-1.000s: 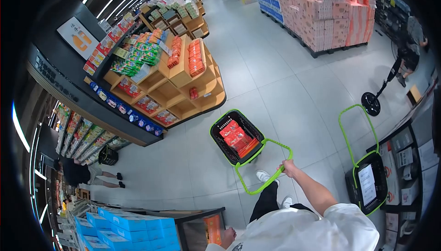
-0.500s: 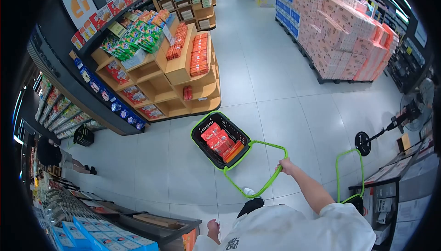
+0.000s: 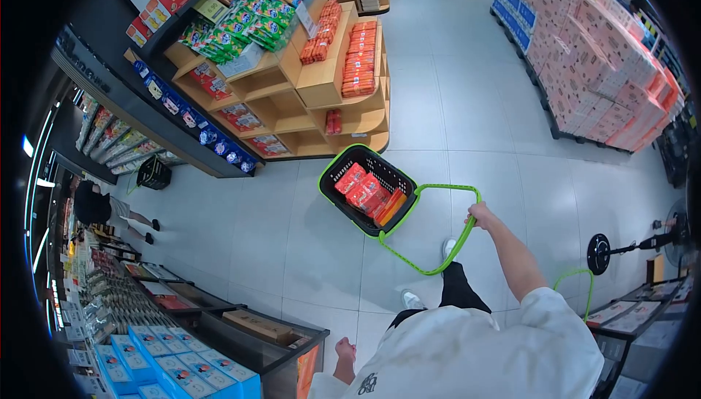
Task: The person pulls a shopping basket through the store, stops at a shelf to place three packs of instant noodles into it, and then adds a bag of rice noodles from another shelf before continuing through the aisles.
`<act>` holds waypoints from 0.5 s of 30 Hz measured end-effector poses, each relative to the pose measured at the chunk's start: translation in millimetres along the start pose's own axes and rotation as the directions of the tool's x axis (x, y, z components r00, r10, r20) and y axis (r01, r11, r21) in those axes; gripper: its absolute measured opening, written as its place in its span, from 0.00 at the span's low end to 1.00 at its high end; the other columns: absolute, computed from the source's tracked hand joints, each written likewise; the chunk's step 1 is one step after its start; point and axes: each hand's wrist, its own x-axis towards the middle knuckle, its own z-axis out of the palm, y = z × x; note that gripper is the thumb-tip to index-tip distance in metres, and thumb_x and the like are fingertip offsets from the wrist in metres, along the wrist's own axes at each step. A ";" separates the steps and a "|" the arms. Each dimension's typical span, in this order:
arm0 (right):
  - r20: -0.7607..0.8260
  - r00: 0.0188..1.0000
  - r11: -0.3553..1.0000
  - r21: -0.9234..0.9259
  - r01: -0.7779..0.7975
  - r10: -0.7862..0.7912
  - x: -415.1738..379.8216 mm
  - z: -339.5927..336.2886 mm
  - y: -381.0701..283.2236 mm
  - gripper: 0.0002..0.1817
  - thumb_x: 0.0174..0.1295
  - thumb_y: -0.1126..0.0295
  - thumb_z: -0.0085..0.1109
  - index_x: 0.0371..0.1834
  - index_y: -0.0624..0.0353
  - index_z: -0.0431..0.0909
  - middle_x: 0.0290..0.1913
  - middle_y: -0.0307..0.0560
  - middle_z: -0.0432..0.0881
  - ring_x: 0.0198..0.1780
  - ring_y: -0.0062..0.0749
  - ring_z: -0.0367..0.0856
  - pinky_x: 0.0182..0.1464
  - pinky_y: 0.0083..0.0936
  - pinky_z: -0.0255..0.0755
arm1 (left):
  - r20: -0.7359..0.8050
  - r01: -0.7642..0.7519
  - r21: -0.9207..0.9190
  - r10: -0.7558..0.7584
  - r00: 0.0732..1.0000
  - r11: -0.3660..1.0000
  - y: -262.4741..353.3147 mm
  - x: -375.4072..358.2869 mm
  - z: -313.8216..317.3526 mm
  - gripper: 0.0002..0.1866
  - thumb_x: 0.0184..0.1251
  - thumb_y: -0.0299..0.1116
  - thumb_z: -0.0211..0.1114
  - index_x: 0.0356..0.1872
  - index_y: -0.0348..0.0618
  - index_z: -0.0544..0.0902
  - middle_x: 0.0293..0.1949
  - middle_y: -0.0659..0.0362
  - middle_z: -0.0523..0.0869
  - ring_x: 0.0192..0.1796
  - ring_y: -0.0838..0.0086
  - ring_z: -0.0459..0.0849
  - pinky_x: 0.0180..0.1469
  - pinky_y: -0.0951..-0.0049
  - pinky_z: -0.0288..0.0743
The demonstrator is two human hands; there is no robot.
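My right hand (image 3: pixel 480 216) is closed around the long green handle (image 3: pixel 432 271) of a black shopping basket (image 3: pixel 337 194) with a green rim. The basket is on the floor ahead of me, tilted toward the handle. Inside it lie several red packages (image 3: pixel 367 192) and a flat orange-yellow pack (image 3: pixel 391 208). My left hand (image 3: pixel 345 351) hangs low at my side with its fingers curled in. Whether it holds anything is hidden. Beside it stands a dark display rack (image 3: pixel 292 351).
Wooden shelves (image 3: pixel 292 114) with snack packs stand just beyond the basket. Pink cartons (image 3: pixel 584 70) are stacked on a pallet at right. A standing fan's round base (image 3: pixel 599 254) and another green handle (image 3: pixel 577 273) are at right. A person (image 3: pixel 93 203) stands at far left.
The basket and my right hand appear farther right and higher in view. The shelves and pallet have come nearer. Both of my shoes now show, with one leg stepped forward.
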 end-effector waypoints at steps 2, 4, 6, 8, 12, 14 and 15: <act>0.029 1.000 0.999 -0.046 0.011 -0.010 20.2 1.7 -33.1 0.14 0.60 0.79 0.43 0.48 0.72 0.57 0.33 0.54 0.70 0.27 0.42 0.78 0.28 0.40 0.80 | -0.048 0.061 -0.010 -0.061 0.997 0.998 -8.0 13.1 9.5 0.10 0.65 0.33 0.56 0.43 0.42 0.70 0.23 0.59 0.72 0.16 0.75 0.72 0.10 0.79 0.59; 0.055 0.998 0.993 -0.115 0.038 -0.032 37.7 5.5 -71.3 0.15 0.60 0.78 0.43 0.49 0.72 0.56 0.33 0.54 0.71 0.27 0.41 0.78 0.28 0.40 0.80 | -0.036 0.071 -0.034 -0.072 0.997 0.997 -4.2 12.0 28.5 0.09 0.64 0.32 0.57 0.42 0.42 0.70 0.22 0.59 0.72 0.16 0.75 0.72 0.10 0.79 0.60; 0.097 0.994 0.981 -0.181 0.066 -0.049 61.0 5.1 -107.9 0.16 0.61 0.78 0.42 0.50 0.72 0.54 0.33 0.54 0.71 0.26 0.41 0.78 0.28 0.39 0.80 | -0.038 0.086 -0.053 -0.088 0.995 0.995 1.9 4.8 60.1 0.09 0.63 0.31 0.57 0.40 0.41 0.69 0.21 0.59 0.72 0.16 0.75 0.72 0.10 0.80 0.60; 0.113 0.992 0.969 -0.232 0.086 -0.061 80.1 6.5 -145.9 0.17 0.61 0.77 0.42 0.51 0.71 0.52 0.33 0.54 0.71 0.26 0.40 0.78 0.27 0.38 0.79 | -0.049 0.114 -0.064 -0.117 0.992 0.991 15.3 -10.4 99.5 0.09 0.63 0.31 0.58 0.38 0.42 0.68 0.20 0.59 0.71 0.16 0.76 0.72 0.09 0.80 0.60; 0.206 0.977 0.945 -0.307 0.110 -0.047 146.1 10.3 -211.6 0.26 0.62 0.74 0.41 0.58 0.70 0.43 0.32 0.54 0.71 0.23 0.38 0.77 0.24 0.38 0.79 | 0.079 -0.100 0.165 0.088 0.993 0.981 34.0 -22.9 151.8 0.08 0.62 0.29 0.58 0.33 0.44 0.66 0.20 0.59 0.71 0.16 0.76 0.72 0.09 0.80 0.60; 0.241 0.969 0.926 -0.351 0.143 -0.058 178.4 11.9 -244.5 0.25 0.62 0.74 0.41 0.58 0.70 0.44 0.31 0.53 0.70 0.23 0.38 0.77 0.23 0.37 0.78 | 0.021 0.006 -0.034 -0.006 1.000 0.999 55.2 -39.5 188.7 0.09 0.61 0.28 0.58 0.31 0.45 0.65 0.19 0.60 0.70 0.16 0.76 0.72 0.09 0.80 0.60; 0.259 0.964 0.914 -0.376 0.154 -0.056 190.7 12.7 -257.5 0.24 0.62 0.73 0.41 0.57 0.70 0.44 0.30 0.53 0.70 0.23 0.38 0.77 0.23 0.37 0.78 | -0.009 0.002 -0.069 -0.003 1.000 0.998 61.3 -47.2 201.7 0.09 0.61 0.27 0.58 0.31 0.45 0.65 0.19 0.60 0.70 0.15 0.76 0.72 0.09 0.80 0.60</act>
